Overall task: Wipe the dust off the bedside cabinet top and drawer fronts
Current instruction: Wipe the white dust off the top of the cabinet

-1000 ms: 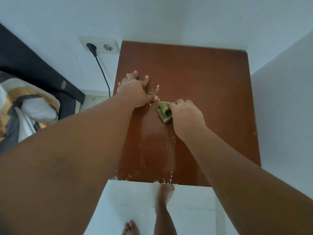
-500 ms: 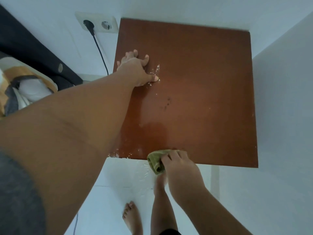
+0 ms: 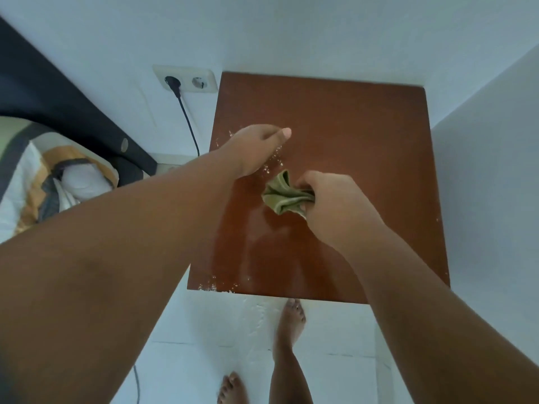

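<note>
Bedside cabinet top (image 3: 350,135), a glossy reddish-brown wooden square, sits directly below you, pushed into the corner where two white walls meet. Your right hand (image 3: 335,208) is over its middle, fingers curled tight round a crumpled olive-green cloth (image 3: 287,196) that bunches out to the left of your fist. Whether the cloth touches the wood you cannot tell. Your left hand (image 3: 253,150) is just beyond and left of the cloth, over the left part of the top, apart from the right hand. Its back faces you and the thumb points right, but the fingers are hidden under it, so you cannot tell whether they are curled or straight. White dust specks (image 3: 275,161) lie scattered between that hand and the cloth, and more cling along the front left edge.

Left of the cabinet, a white double wall socket (image 3: 201,81) carries a black plug (image 3: 172,83) with its cable hanging down. Further left lies a bed with a dark headboard (image 3: 58,106) and patterned orange, grey and white bedding (image 3: 35,182). Your bare feet (image 3: 291,319) stand on the white tiled floor (image 3: 204,330) in front of the cabinet.
</note>
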